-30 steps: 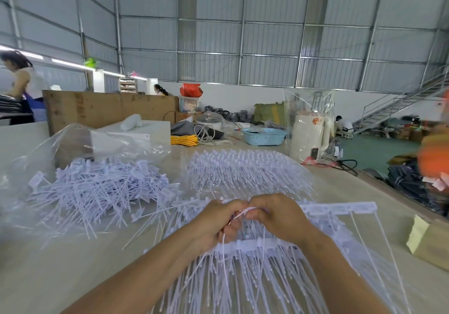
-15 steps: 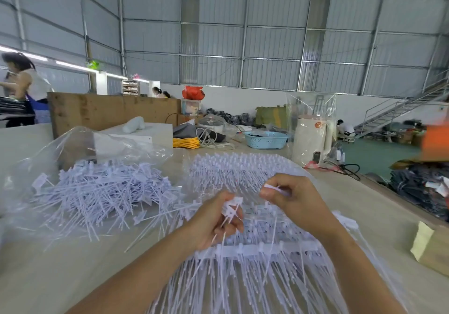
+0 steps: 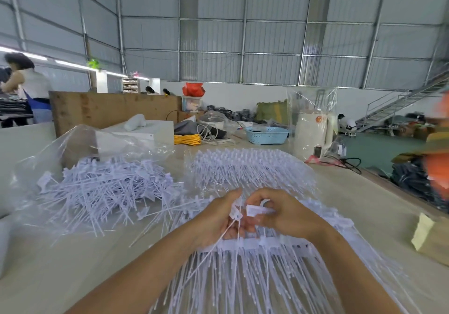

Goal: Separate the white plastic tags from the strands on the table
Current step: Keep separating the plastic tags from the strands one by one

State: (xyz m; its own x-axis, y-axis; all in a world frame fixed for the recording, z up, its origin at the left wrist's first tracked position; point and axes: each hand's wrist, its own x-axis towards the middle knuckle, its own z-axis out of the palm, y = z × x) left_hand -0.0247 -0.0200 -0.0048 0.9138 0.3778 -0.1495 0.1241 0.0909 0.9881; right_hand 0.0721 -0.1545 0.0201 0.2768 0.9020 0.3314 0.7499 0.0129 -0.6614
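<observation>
My left hand (image 3: 216, 219) grips a small bunch of loose white plastic tags (image 3: 235, 213), their thin tails hanging down to the left. My right hand (image 3: 286, 213) pinches a single white tag (image 3: 257, 209) close beside the left hand. Both hands hover just above a white rail of joined strands (image 3: 274, 245) that fans toward me over the table. A heap of separated tags (image 3: 107, 187) lies on clear plastic at the left. Another sheet of joined strands (image 3: 247, 165) lies behind the hands.
A clear plastic bag (image 3: 73, 143) wraps the loose heap. A cardboard block (image 3: 430, 238) sits at the right table edge. Farther back stand a white box (image 3: 136, 135), yellow cord (image 3: 187, 140), a blue basket (image 3: 267, 135) and a wrapped white appliance (image 3: 312, 134). A person (image 3: 26, 87) works at far left.
A second ago both hands pulled at the rail together. Then the right hand lifted away with a tag, and now it has come back beside the left hand's bunch.
</observation>
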